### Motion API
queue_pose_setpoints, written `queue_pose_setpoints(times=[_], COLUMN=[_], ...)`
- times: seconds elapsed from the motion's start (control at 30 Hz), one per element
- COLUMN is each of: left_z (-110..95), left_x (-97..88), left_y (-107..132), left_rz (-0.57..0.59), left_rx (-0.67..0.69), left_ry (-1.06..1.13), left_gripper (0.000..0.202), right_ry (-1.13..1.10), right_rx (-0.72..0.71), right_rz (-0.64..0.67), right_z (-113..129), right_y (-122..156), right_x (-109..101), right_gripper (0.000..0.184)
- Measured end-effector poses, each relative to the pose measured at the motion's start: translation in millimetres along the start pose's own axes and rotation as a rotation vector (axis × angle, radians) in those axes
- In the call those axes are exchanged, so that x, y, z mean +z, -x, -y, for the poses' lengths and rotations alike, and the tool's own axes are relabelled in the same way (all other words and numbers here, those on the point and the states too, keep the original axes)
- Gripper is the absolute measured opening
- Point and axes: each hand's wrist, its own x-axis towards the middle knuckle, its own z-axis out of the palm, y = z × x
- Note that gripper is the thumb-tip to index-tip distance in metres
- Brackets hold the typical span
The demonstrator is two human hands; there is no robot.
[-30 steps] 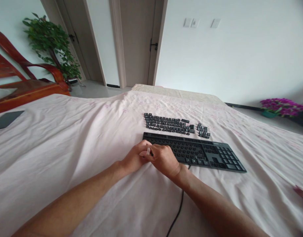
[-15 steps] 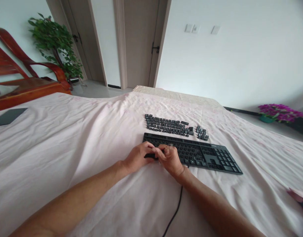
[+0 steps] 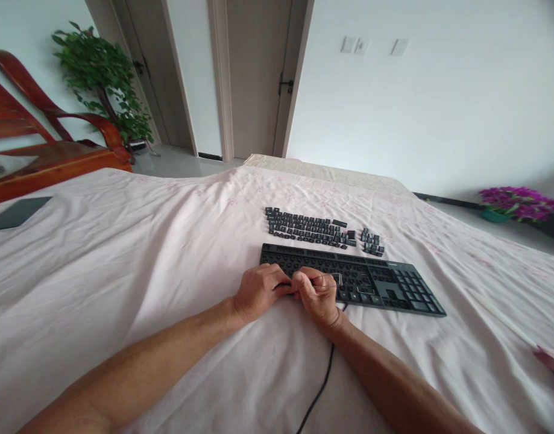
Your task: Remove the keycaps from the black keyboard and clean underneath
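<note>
A black keyboard [image 3: 385, 289] lies on a pale pink sheet [image 3: 145, 253], many of its keys taken off. The loose black keycaps [image 3: 308, 229] sit in neat rows just beyond it, with a smaller group [image 3: 371, 242] to their right. My left hand [image 3: 257, 290] is curled at the keyboard's near left edge, fingers pinched together; what they hold is hidden. My right hand [image 3: 319, 295] touches it, closed on a thin wire tool [image 3: 334, 276] whose loop rests over the keys. The keyboard's cable [image 3: 319, 386] runs towards me between my forearms.
A dark flat slab [image 3: 17, 212] lies at the sheet's far left. Behind it stand a red wooden chair [image 3: 46, 157] and a green plant [image 3: 105, 78]. Purple flowers [image 3: 521, 202] are on the floor at the right. A pink object [image 3: 550, 358] pokes in at the right edge.
Both hands have stayed together at the keyboard's left end. The small metal tool, upright between them a second ago, now lies with its loop over the keys to the right.
</note>
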Motion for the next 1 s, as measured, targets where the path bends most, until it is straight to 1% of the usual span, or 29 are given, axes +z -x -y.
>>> queue_pose_setpoints(times=[0.1, 0.17, 0.23, 0.3, 0.37, 0.53, 0.7, 0.77, 0.83, 0.93, 1.0], left_z=[0, 1, 2, 3, 4, 5, 8, 8, 7, 7, 8], left_x=[-1.0, -2.7, -4.8, -6.6, -7.3, -5.8, -5.8, -6.6, -6.9, -5.9, -5.0], left_y=[-1, -1, -1, -1, 0, 2, 4, 4, 3, 1, 1], left_rz=[-0.003, 0.015, 0.042, 0.063, 0.073, 0.064, 0.050, 0.046, 0.052, 0.035, 0.008], left_rx=[-0.008, -0.012, -0.027, -0.050, -0.065, -0.111, -0.109, -0.107, -0.093, -0.067, -0.056], left_ry=[0.039, 0.093, 0.151, 0.188, 0.208, 0.293, 0.351, 0.373, 0.383, 0.357, 0.339], left_gripper=[0.022, 0.017, 0.010, 0.015, 0.023, 0.042, 0.046, 0.042, 0.032, 0.014, 0.007], right_ry=[-0.045, -0.093, -0.177, -0.270, -0.319, -0.296, -0.239, -0.239, -0.257, -0.325, -0.307], right_rx=[0.015, 0.046, 0.102, 0.162, 0.193, 0.191, 0.144, 0.155, 0.170, 0.172, 0.142], right_rz=[-0.010, -0.025, -0.079, -0.151, -0.184, -0.104, 0.012, 0.032, 0.023, -0.078, -0.131], right_z=[0, 0, 0, 0, 0, 0, 2, 2, 1, 5, 15], right_y=[2, 2, 1, 0, -1, -2, -5, -5, -4, -5, -9], right_x=[0, 2, 3, 4, 4, 1, -1, 0, 1, -2, -11], right_gripper=[0.049, 0.050, 0.050, 0.049, 0.049, 0.049, 0.052, 0.052, 0.052, 0.053, 0.054])
